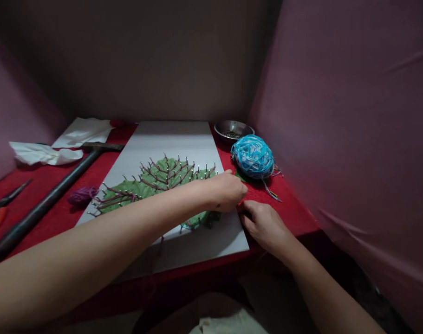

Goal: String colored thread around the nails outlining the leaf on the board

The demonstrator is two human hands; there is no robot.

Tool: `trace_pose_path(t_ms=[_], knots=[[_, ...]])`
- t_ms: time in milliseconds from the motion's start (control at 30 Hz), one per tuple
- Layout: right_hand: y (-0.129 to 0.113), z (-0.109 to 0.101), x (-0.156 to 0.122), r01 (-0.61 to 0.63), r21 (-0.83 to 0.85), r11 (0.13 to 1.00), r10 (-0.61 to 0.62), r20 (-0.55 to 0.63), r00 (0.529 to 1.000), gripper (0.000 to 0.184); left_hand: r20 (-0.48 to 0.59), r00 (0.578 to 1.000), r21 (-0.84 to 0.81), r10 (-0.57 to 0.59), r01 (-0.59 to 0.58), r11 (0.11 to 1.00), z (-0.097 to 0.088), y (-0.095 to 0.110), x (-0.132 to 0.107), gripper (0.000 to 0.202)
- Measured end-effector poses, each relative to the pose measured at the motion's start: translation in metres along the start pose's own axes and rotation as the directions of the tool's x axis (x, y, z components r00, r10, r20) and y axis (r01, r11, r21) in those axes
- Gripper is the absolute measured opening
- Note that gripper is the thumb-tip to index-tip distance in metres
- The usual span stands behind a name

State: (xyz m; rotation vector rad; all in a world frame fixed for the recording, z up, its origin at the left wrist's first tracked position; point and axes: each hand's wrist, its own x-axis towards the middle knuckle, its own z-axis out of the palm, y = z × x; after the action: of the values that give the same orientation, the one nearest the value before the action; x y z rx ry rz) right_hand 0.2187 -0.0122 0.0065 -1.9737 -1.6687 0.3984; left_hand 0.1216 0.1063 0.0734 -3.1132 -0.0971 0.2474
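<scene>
My left hand [228, 191] reaches across the white board [176, 134] to its right edge, with its fingers curled together. Close below it, my right hand [263, 222] also has its fingers closed, beside the same edge. What either hand holds is hidden. Under my left forearm lies a green leaf [162, 169], ringed and crossed by several upright nails [167, 171]. Dark purple yarn [155, 178] runs between nails along the leaf's veins. Some blue yarn [189, 226] shows at the leaf's near edge. A ball of blue and white yarn [253, 157] rests just beyond my hands.
Behind the yarn ball stands a metal bowl [234, 123] with small nails inside. A small purple yarn ball [82, 195] touches the board's left side. Further left lie a hammer [54, 197], orange-handled scissors [2, 208] and crumpled white paper [46, 154] on red cloth [295, 208].
</scene>
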Motion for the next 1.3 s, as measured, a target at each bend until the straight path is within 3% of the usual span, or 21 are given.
trace_pose_path(t_ms=[100, 200, 267, 333, 400, 500, 600, 867, 1000, 1300], knots=[[0.002, -0.006, 0.002, 0.019, 0.063, 0.998, -0.017, -0.034, 0.999, 0.012, 0.09, 0.996, 0.091, -0.021, 0.013, 0.996, -0.001, 0.001, 0.0, 0.019], [0.006, -0.009, 0.007, -0.058, 0.355, 0.933, 0.055, 0.02, 0.998, 0.01, 0.067, 0.998, 0.069, -0.013, 0.009, 0.998, 0.001, 0.0, 0.001, 0.02], [0.008, -0.01, 0.013, -0.215, 0.619, 0.756, 0.139, 0.17, 0.976, 0.012, 0.047, 0.999, 0.059, -0.009, 0.006, 0.998, 0.004, -0.002, 0.002, 0.02], [0.009, -0.011, 0.018, -0.347, 0.77, 0.536, 0.177, 0.3, 0.938, 0.02, 0.05, 0.999, 0.08, -0.015, 0.011, 0.997, 0.006, -0.002, 0.003, 0.018], [0.008, -0.011, 0.022, -0.381, 0.805, 0.455, 0.195, 0.327, 0.925, 0.025, 0.052, 0.998, 0.11, -0.018, 0.012, 0.994, 0.006, -0.002, 0.003, 0.017], [0.008, -0.01, 0.023, -0.301, 0.761, 0.575, 0.193, 0.231, 0.954, 0.022, 0.045, 0.999, 0.123, -0.008, 0.002, 0.992, 0.006, -0.002, 0.002, 0.016], [0.01, -0.006, 0.022, -0.167, 0.688, 0.706, 0.11, 0.127, 0.986, 0.016, 0.052, 0.999, 0.108, -0.008, 0.002, 0.994, 0.006, -0.003, 0.002, 0.016], [0.014, -0.002, 0.02, 0.011, 0.341, 0.94, 0.018, -0.08, 0.997, 0.013, 0.048, 0.999, 0.112, -0.009, 0.003, 0.994, 0.009, -0.005, 0.003, 0.017], [0.012, -0.005, 0.015, -0.024, 0.189, 0.982, 0.038, -0.075, 0.996, 0.015, 0.042, 0.999, 0.123, -0.013, 0.008, 0.992, 0.008, -0.006, 0.003, 0.015], [0.01, -0.004, 0.015, -0.152, 0.336, 0.929, 0.137, 0.068, 0.988, 0.021, 0.06, 0.998, 0.131, -0.02, 0.012, 0.991, 0.006, -0.004, 0.003, 0.013]])
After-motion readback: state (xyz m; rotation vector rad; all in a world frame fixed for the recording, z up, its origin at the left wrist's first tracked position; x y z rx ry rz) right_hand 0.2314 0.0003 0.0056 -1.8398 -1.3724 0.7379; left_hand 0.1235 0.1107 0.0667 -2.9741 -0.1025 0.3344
